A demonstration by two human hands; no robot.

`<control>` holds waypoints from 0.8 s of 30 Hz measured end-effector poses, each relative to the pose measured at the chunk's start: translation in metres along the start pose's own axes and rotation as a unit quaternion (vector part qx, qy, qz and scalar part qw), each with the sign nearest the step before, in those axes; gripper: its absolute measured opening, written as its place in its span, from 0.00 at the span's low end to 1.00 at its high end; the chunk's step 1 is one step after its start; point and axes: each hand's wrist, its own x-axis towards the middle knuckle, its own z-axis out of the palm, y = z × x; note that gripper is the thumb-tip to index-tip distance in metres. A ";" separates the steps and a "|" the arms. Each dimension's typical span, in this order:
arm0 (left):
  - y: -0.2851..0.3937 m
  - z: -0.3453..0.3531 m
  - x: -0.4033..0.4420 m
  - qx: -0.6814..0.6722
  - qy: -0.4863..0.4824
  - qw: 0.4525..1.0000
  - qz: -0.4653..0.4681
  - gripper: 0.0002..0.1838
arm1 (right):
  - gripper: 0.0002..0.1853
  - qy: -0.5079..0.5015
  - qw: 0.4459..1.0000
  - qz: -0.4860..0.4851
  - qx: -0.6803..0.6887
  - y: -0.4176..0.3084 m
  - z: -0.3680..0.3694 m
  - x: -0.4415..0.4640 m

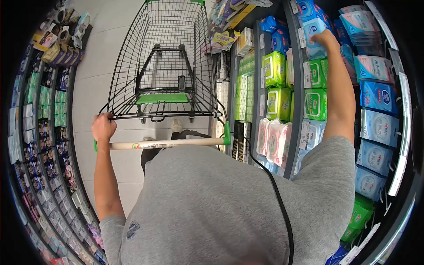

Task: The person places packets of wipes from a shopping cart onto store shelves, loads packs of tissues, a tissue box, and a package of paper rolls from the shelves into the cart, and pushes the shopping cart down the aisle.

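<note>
My left hand (104, 127) is closed at the rear left corner of the black wire shopping cart (163, 117), its fingers curled at the basket's rim. The pale cart handle (165, 144) with green ends runs in front of my body. On the right, my outstretched right hand (327, 39) grips a light blue pack of wipes (314, 48) at shelf level, thumb across its front. Its far fingers are hidden. Darker blue packs (309, 9) lie just behind it, and green packs (316, 73) stand on the shelf nearer to me.
Shelves with blue packs (378, 126) line the right side, and price tags (308, 74) edge the boards. More stocked shelves (48, 145) stand to the left across the tiled floor (93, 66). A black cable (276, 190) hangs over my shirt.
</note>
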 end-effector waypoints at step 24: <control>0.010 -0.001 -0.004 0.002 0.002 1.000 -0.011 0.09 | 0.47 0.078 0.996 -0.022 -0.024 -0.013 0.012 -0.025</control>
